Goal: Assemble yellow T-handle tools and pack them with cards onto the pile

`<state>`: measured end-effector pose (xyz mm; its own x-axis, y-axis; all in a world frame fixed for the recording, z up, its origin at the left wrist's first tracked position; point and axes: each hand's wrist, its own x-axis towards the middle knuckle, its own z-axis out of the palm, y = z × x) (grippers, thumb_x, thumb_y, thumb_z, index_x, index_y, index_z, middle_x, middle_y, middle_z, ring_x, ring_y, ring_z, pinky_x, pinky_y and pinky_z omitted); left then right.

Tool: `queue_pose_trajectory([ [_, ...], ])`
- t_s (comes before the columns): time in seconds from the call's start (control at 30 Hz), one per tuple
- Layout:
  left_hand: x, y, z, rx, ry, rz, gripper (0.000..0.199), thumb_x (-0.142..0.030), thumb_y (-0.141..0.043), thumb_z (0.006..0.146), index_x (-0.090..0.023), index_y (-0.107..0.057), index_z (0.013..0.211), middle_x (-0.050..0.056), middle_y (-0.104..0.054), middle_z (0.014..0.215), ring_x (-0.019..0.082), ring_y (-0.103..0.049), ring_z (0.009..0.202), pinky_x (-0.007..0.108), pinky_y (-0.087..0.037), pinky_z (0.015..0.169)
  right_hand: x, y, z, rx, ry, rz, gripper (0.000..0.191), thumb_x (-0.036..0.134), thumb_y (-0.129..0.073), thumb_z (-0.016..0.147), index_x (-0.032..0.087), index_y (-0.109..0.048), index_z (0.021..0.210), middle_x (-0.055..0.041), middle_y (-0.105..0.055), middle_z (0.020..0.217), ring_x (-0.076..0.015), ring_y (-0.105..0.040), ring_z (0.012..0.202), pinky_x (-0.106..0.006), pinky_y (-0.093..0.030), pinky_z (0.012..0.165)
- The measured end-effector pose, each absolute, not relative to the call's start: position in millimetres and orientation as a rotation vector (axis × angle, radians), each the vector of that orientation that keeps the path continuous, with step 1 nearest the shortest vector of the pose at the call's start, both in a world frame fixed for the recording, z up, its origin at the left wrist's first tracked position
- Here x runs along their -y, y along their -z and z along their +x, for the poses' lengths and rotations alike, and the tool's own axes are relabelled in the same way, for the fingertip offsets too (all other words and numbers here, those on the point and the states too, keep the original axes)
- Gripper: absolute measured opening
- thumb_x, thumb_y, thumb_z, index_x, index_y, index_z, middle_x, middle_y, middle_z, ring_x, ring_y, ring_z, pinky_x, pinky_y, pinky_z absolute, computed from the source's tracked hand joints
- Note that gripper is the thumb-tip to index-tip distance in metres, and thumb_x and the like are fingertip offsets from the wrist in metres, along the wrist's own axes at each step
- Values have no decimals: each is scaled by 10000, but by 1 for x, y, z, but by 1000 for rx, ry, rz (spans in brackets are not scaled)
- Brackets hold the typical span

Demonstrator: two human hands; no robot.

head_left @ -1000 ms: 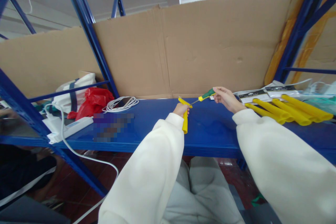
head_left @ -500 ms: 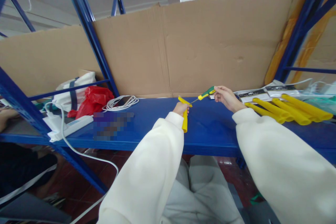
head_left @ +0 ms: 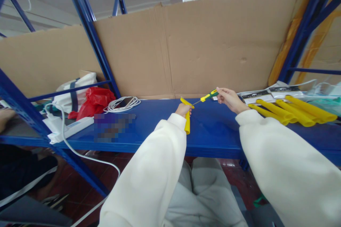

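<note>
Near the middle of the blue shelf, my left hand (head_left: 183,109) is closed around a yellow tube-shaped piece (head_left: 188,124) with a crosspiece at its top. My right hand (head_left: 225,96) pinches the end of a green and yellow screwdriver (head_left: 209,95). The screwdriver slants down to the left, and its thin shaft reaches the top of the yellow piece beside my left fingers. Whether the tip sits in a screw is too small to tell. Several yellow tubes (head_left: 301,112) lie together to the right of my right hand.
On the left are a coiled white cable (head_left: 124,105), a red bag (head_left: 97,100), a white power strip (head_left: 77,127) and a blurred flat item (head_left: 114,127). Packets (head_left: 257,96) lie at the right back. Cardboard (head_left: 207,46) stands behind, between blue posts. Another person's hand (head_left: 5,117) shows far left.
The screwdriver handle has turned a little about its length, showing a different colour pattern, and its end sits slightly lower. My left hand and the yellow piece stay in place.
</note>
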<state>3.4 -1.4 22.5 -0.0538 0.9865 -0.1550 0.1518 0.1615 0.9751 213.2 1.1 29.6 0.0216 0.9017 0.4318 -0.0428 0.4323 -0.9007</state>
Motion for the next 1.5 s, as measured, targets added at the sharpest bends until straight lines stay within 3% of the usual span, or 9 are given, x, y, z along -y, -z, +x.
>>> queue_pose_trajectory([
  [0.2,5,-24,4,-1432,-1044,1199,182,-35,-562,841,-121,-602,685,-55,-424,458,75,-414,401,219,-361,470,0,-31,212,1352,-972,-796,361,471,-823,677,194,-630,806,40,-526,561,-86,-464,494,-223,-373,457],
  [0.4,5,-26,4,-1441,-1032,1185,138,-52,-618,815,-121,-610,696,-54,-436,463,75,-416,399,220,-362,465,-2,-29,214,1314,-934,-835,392,500,-821,669,197,-575,705,32,-538,553,-80,-465,476,-217,-369,444],
  [0.67,7,-26,5,-1428,-1028,1188,141,-39,-575,835,-118,-624,729,-61,-420,446,79,-416,395,221,-369,468,-1,-30,213,1294,-909,-860,362,483,-808,690,196,-599,758,30,-554,562,-77,-456,451,-217,-352,422],
  [0.93,6,-25,5,-1428,-1032,1206,169,-52,-568,843,-127,-596,695,-54,-423,438,85,-417,396,225,-354,448,1,-30,213,1341,-865,-872,455,560,-802,665,198,-528,652,40,-517,519,-66,-432,436,-213,-345,413],
  [1.27,5,-26,4,-1437,-1022,1201,92,-43,-597,836,-104,-626,773,-54,-449,465,81,-437,407,214,-375,465,1,-29,212,1327,-874,-907,428,512,-839,637,181,-611,783,39,-562,544,-61,-471,446,-192,-367,420],
  [1.5,5,-25,6,-1461,-1011,1218,118,-49,-597,831,-108,-611,730,-61,-436,449,81,-431,404,216,-379,469,-1,-27,213,1352,-839,-904,471,549,-841,602,184,-584,752,54,-539,533,-60,-459,447,-197,-365,428],
])
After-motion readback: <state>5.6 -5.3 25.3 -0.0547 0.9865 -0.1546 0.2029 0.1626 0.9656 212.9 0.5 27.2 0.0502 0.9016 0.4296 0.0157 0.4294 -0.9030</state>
